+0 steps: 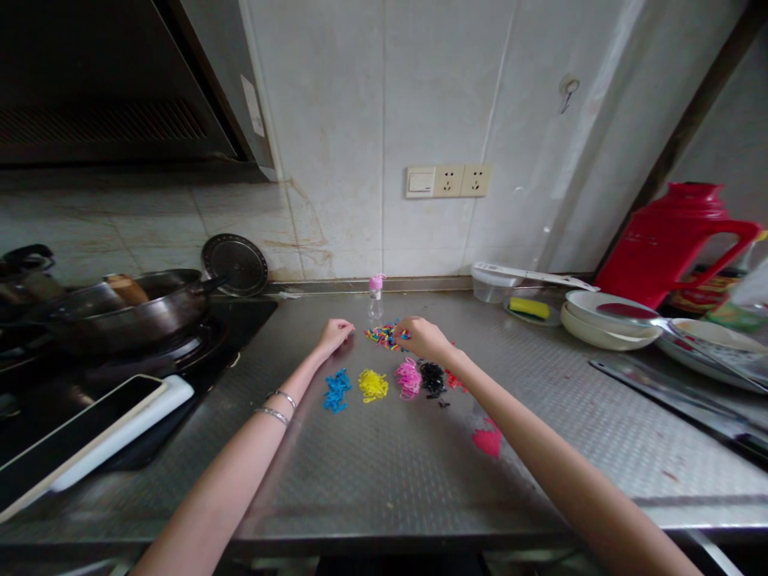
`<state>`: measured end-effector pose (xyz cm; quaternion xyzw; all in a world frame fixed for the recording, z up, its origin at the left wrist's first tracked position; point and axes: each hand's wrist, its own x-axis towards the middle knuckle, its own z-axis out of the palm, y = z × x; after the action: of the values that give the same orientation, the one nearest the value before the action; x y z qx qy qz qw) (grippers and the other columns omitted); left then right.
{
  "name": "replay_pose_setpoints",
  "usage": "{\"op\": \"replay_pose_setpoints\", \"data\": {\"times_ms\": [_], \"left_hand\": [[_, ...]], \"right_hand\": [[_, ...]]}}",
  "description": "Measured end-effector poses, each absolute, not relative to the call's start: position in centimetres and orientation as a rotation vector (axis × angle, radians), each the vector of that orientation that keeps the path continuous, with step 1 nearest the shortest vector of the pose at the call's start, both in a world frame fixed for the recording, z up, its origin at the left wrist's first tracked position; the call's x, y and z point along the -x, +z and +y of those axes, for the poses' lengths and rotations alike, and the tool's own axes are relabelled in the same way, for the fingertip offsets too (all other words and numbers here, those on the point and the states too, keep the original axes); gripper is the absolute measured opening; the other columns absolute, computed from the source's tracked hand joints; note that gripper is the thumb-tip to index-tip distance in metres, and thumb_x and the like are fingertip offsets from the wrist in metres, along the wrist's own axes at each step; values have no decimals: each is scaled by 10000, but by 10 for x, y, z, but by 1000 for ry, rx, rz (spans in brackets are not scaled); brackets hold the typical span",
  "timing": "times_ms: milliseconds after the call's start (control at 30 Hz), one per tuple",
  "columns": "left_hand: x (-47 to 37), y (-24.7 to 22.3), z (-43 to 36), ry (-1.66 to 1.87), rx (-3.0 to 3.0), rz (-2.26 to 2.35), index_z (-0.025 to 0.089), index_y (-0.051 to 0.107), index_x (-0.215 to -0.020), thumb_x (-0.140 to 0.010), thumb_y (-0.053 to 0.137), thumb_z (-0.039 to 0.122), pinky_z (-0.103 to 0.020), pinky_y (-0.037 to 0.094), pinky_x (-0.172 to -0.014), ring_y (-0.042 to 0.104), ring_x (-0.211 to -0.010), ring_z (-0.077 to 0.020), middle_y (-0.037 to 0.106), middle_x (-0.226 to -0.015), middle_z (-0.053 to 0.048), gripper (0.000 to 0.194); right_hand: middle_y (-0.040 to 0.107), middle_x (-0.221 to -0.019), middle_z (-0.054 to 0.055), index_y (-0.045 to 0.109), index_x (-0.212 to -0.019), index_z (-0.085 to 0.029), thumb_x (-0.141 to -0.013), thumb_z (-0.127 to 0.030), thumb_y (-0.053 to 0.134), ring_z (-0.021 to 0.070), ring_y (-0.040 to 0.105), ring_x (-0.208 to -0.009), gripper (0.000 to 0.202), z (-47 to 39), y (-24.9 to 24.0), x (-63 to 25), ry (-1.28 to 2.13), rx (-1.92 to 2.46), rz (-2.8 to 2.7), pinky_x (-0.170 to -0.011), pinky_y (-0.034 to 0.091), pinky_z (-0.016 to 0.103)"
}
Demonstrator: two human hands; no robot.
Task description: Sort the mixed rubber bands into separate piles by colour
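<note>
A mixed pile of small rubber bands (382, 336) lies on the metal counter. My right hand (425, 339) reaches over the pile's right side with its fingers pinched; anything between them is hidden. Left of the pile, my left hand (338, 334) hovers or rests with fingers curled together, and I cannot make out what they hold. Closer to me are single-colour heaps: blue bands (337, 390), yellow bands (373, 386), pink bands (409, 378) and black bands (433, 379). Red bands (454, 381) are partly covered by my right forearm.
Behind the mixed pile stands a small clear bottle with a pink cap (375, 298). On the left are a stove with a pan (132, 308) and a white-edged device (126, 432). Bowls (609, 328), a cleaver (678, 404) and a red thermos (666, 240) occupy the right.
</note>
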<state>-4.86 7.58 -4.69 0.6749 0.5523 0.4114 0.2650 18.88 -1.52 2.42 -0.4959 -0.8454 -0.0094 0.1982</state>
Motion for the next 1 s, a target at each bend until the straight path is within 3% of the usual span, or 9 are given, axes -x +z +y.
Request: {"op": "replay_pose_setpoints", "data": {"times_ms": [200,500,700,1000], "left_hand": [[48,-49,75,1102,-1842,1473,118,633,-678,-683,476,276,-182,294,-414,435,-415,-78,492,-464,24,223],[46,-44,71,1089,-1863,1520,113,641,-671,-694,477,267,-180,287,-420,442,-442,-81,514,-482,7,226],[46,-45,73,1079,-1879,1528,117,647,-663,-680,472,262,-189,306,-442,445,-444,-87,512,-466,10,228],[45,-44,74,1027,-1877,1588,122,654,-675,-671,486,270,-191,321,-459,481,-470,-100,548,-492,-4,224]], "right_hand": [[628,-879,46,628,-830,-188,-749,-232,498,142,558,-843,159,-37,26,-128,41,1094,-2504,-735,400,224],[620,-934,52,634,-895,-202,-741,-282,526,167,556,-834,205,-57,6,-92,92,923,-2674,-656,413,224],[630,-907,50,636,-882,-187,-761,-233,491,145,554,-857,194,-39,15,-123,112,914,-2521,-751,401,236],[656,-858,46,666,-840,-189,-743,-258,481,149,576,-791,219,16,8,-233,109,1348,-2146,-716,411,226]]}}
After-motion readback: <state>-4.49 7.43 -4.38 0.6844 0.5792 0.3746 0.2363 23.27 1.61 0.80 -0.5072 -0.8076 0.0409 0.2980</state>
